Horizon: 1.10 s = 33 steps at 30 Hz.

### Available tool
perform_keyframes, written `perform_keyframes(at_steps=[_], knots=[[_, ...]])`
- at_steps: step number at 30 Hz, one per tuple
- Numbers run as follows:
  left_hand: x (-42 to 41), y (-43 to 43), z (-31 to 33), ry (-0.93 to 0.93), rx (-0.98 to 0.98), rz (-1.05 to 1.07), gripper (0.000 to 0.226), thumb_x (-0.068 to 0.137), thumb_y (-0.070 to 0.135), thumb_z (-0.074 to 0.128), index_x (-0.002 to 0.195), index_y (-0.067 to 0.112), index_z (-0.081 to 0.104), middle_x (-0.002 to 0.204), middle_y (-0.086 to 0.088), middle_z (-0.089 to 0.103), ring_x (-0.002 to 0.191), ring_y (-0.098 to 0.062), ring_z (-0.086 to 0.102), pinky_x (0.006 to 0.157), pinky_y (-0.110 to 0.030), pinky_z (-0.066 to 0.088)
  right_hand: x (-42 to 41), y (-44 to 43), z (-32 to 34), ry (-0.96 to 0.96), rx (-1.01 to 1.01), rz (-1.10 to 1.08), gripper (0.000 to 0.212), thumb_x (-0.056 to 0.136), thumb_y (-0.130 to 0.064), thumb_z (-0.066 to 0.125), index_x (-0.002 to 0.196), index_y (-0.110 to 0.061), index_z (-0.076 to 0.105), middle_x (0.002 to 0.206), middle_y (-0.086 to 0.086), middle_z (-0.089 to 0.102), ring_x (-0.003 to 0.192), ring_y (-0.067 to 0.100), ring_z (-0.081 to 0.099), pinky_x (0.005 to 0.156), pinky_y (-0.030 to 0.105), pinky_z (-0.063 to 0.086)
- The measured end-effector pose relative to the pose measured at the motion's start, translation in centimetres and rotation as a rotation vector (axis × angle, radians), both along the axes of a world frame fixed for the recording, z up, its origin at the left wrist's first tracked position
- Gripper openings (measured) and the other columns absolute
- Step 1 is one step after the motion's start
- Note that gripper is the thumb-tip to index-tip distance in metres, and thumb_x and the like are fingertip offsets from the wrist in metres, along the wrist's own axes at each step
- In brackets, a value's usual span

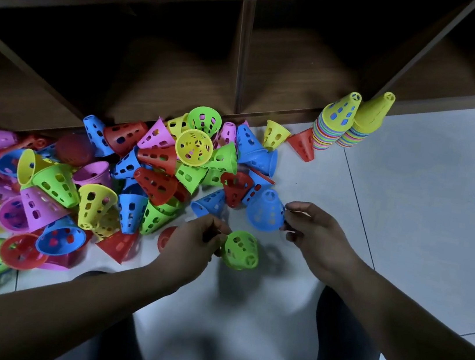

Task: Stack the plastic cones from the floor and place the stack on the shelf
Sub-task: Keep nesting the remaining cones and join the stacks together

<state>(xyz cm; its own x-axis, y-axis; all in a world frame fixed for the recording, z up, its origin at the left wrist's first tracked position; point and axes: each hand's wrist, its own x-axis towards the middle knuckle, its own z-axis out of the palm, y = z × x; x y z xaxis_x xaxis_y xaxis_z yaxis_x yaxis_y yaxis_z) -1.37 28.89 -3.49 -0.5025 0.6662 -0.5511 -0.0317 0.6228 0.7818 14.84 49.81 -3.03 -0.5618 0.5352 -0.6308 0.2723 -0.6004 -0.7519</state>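
the left hand (190, 245), low in the middle of the frame, pinches the wide rim of a green perforated plastic cone (241, 250), whose narrow tip points toward the lower right. the right hand (315, 236), a little higher and to the right, grips a blue perforated plastic cone (266, 211) by its right side, with the tip pointing up the frame. the hands are apart, each closed on its own cone. the green cone sits just below the blue one, and the two do not touch. whether either cone rests on the pale tiled floor (410, 204) cannot be told.

a loose heap of plastic cones (91, 190) in red, blue, green, yellow and pink spreads from the left edge to the centre, lying at all angles against the foot of the dark brown wooden shelf unit (241, 58). the shelf's open compartments fill the top of the frame.

at the upper right two stacks stand upright on the floor just beside each other, at the shelf's base. they are the left stack of nested cones (334, 123) and the right stack of nested cones (366, 121), each with a yellow cone on top. a single red cone (303, 145) lies tipped against the foot of the left stack.
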Motion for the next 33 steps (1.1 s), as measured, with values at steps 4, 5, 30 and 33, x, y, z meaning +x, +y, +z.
perform_keyframes(at_steps=[4,5,30,33], knots=[[0.0,0.0,-0.5,0.040,-0.101,-0.021,0.011,0.103,0.017,0.068,0.104,0.028,0.070,0.081,0.007,0.078,0.067,-0.002,0.070,0.057,-0.015,0.052,0.8,-1.1,-0.2,0.128,-0.170,0.166,0.031,0.092,0.003,0.066,0.122,0.009,0.064,0.102,0.025,0.069,0.089,0.028,0.066,0.082,0.038,0.053],[-0.2,0.0,-0.7,0.041,-0.117,-0.028,0.011,0.102,0.018,0.069,0.105,0.028,0.069,0.081,0.007,0.079,0.068,-0.004,0.072,0.059,-0.016,0.054,1.0,-1.5,-0.2,0.120,-0.150,0.227,0.030,0.093,0.003,0.067,0.123,0.009,0.065,0.108,0.027,0.070,0.093,0.031,0.068,0.086,0.040,0.055],[-4.7,0.9,-1.3,0.025,-0.142,0.093,0.022,0.103,0.029,0.065,0.123,0.039,0.065,0.099,0.003,0.078,0.085,-0.025,0.079,0.066,-0.052,0.067,-3.5,3.2,-2.8,-0.244,1.074,0.699,0.033,0.095,-0.001,0.063,0.122,-0.020,0.068,0.137,-0.007,0.055,0.102,0.010,0.064,0.086,0.007,0.042],[-4.6,0.9,-1.1,0.043,-0.118,0.119,0.015,0.103,0.026,0.065,0.114,0.037,0.068,0.095,0.003,0.078,0.083,-0.035,0.078,0.069,-0.054,0.065,-4.2,4.1,-3.5,-0.210,1.089,0.743,0.036,0.099,0.003,0.055,0.127,-0.016,0.068,0.141,-0.004,0.056,0.120,0.010,0.059,0.094,0.002,0.036]])
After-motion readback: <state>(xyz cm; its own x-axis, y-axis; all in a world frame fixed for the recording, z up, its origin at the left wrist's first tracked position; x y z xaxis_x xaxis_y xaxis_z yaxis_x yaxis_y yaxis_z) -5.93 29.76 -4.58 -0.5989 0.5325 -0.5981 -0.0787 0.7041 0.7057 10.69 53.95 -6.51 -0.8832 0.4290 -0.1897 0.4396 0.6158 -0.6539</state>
